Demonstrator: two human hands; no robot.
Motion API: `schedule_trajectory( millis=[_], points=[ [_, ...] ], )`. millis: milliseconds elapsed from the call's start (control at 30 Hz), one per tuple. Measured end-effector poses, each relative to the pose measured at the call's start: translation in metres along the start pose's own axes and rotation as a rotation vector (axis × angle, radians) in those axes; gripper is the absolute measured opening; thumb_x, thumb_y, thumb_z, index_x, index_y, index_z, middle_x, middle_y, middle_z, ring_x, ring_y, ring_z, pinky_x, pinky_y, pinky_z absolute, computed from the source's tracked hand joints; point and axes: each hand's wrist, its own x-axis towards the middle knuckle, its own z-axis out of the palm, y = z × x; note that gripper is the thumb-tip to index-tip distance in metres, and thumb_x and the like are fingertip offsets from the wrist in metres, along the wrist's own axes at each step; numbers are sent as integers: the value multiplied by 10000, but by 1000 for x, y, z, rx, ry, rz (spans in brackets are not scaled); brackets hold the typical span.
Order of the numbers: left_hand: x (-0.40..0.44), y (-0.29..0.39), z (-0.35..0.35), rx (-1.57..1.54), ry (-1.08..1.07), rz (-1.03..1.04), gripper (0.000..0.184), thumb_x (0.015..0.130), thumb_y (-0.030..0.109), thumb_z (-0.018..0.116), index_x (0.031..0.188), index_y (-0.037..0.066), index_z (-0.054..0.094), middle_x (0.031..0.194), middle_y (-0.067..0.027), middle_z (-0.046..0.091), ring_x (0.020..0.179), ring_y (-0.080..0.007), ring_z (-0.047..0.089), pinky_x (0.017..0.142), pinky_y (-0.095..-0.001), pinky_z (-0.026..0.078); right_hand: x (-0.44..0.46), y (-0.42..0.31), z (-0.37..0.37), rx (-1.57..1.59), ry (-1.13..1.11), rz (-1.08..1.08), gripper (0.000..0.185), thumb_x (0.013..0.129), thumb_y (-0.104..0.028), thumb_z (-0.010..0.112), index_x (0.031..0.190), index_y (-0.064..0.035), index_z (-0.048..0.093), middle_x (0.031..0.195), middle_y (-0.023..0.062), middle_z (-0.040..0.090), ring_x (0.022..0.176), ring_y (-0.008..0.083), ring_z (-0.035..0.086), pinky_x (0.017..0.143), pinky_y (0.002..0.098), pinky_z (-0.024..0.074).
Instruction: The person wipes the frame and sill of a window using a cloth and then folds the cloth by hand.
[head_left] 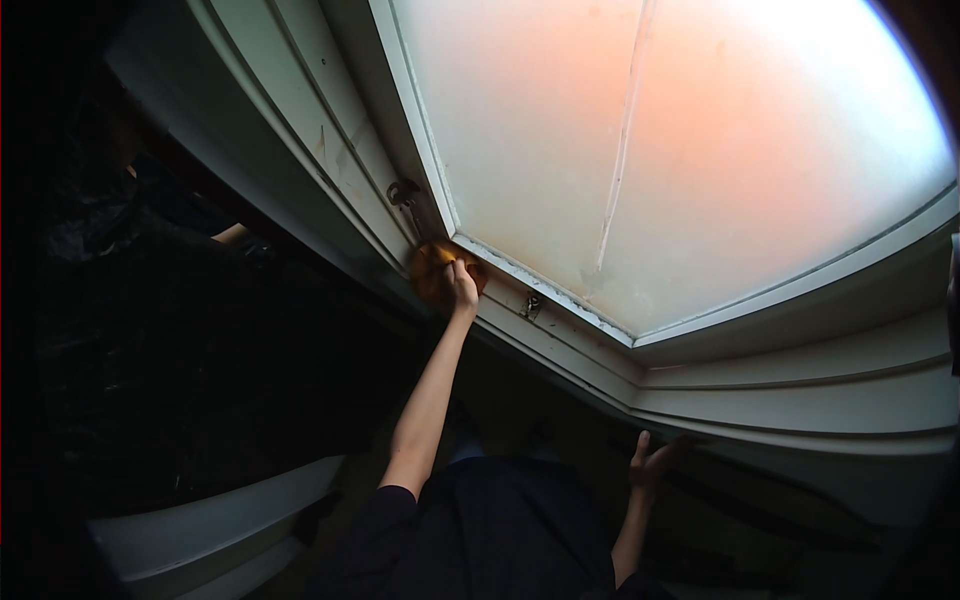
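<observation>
My left hand (463,284) is closed on an orange-brown round object (433,272), blurred, that lies against the lower left corner of the white window frame (540,276). What the object is cannot be made out. Below the frame's lower right corner, my right hand (656,462) has its thumb raised and fingers spread near the underside of the sill (780,412), with nothing seen in it. Whether its fingertips touch the sill is too dark to tell.
A frosted pane (530,150) glows above the frame. One metal latch (403,193) sits on the left side, another (533,304) on the lower ledge. Dark sheeting (200,370) fills the left, with a pale ledge (220,520) below it.
</observation>
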Motion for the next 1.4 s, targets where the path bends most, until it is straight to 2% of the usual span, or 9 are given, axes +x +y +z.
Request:
schedule_trajectory(
  millis=[200,333,467,667,767,967,1100,1233,1400],
  points=[
    [-27,-21,-12,232,-287,172,374,952,258,413,787,-68,491,746,-162,538,749,-227,537,699,-385,431,-1,-2,4,-24,51,-29,902,898,-362,540,1506,-41,-44,1547,237,-157,1439,370,-135,1155,471,-76],
    [-23,-34,-4,185,-195,-44,351,943,226,413,799,-82,500,727,-227,560,751,-290,586,690,-396,447,1,-10,-2,-15,47,-36,905,896,-356,549,1508,-55,-45,1544,237,-166,1435,384,-142,1152,490,-76],
    [-61,-9,-11,394,-391,381,318,909,174,460,757,-100,513,743,-290,576,783,-414,607,680,-430,451,4,-13,-4,-75,47,-51,941,889,-430,535,1489,14,-38,1542,283,-75,1441,403,-63,1164,493,-39],
    [-69,-13,-2,325,-314,236,278,908,133,448,746,-75,536,752,-295,577,780,-425,598,669,-452,442,2,-13,-4,-36,57,-30,906,900,-379,539,1510,-79,-60,1540,239,-176,1432,389,-143,1155,495,-60],
    [-80,-11,-20,425,-503,548,282,908,140,450,752,-84,524,759,-282,585,751,-388,600,665,-456,433,1,-9,-2,-56,39,-12,919,898,-389,539,1507,-71,-71,1540,239,-177,1434,384,-142,1157,484,-61],
    [-87,13,9,253,-290,28,271,885,126,462,732,-93,509,782,-304,581,786,-450,576,663,-464,442,-1,-3,1,-52,13,30,934,892,-381,552,1504,-60,-76,1540,236,-179,1434,376,-149,1159,475,-65],
    [-106,-4,-15,327,-572,359,305,892,144,450,712,-100,488,743,-288,580,732,-394,591,634,-427,443,4,-15,0,-44,64,-49,938,888,-375,559,1504,-57,-73,1541,237,-177,1435,380,-143,1159,474,-66],
    [-104,14,-5,187,-510,-61,296,894,131,437,702,-92,465,687,-244,554,672,-337,571,604,-410,420,4,-12,-1,-38,44,-7,937,887,-368,560,1504,-62,-74,1540,236,-182,1432,386,-148,1157,479,-71],
    [-111,12,-12,207,-520,79,302,901,139,428,706,-90,458,675,-230,544,664,-309,565,610,-405,422,3,-7,2,-36,60,-42,937,883,-355,564,1504,-61,-73,1540,238,-179,1430,388,-153,1154,486,-77]
  ],
)
